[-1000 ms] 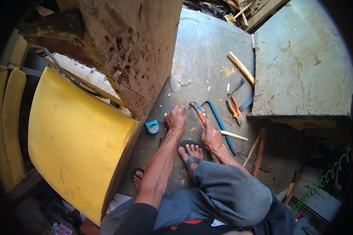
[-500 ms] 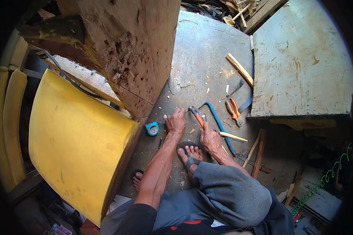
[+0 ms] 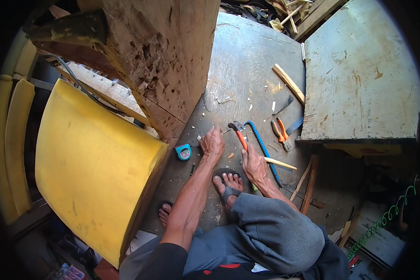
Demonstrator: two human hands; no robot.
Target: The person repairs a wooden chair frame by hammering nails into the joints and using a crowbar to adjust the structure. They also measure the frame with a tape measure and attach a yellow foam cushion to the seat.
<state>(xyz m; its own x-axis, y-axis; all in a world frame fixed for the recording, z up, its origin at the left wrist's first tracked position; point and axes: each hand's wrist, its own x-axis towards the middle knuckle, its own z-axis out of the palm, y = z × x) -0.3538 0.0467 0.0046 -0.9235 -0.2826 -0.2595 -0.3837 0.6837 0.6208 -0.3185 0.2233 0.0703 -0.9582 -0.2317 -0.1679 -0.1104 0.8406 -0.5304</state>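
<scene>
My right hand (image 3: 255,166) is closed around the orange-red handle of a hammer (image 3: 241,136). Its metal head points away from me, just right of my left hand (image 3: 212,143). That left hand is closed in a pinch near the floor; a short thin piece shows between its fingertips and the hammer head, too small to name. Beside my right hand lies a pale wooden handle (image 3: 281,163), crossing a blue pry bar (image 3: 261,144). A teal tape measure (image 3: 183,152) rests left of my left hand.
Orange-handled pliers (image 3: 282,133) and a wood strip (image 3: 288,83) lie at right, near a worn grey-painted box (image 3: 359,79). A large pitted wooden block (image 3: 168,60) rises at upper left. Below it stands a yellow padded panel (image 3: 93,168). My sandalled foot (image 3: 228,182) is close to both hands.
The hammer head has shifted slightly away from my left fingers, and the thin piece there shows more clearly. My left hand keeps its pinch. The whole view has slid a little.
</scene>
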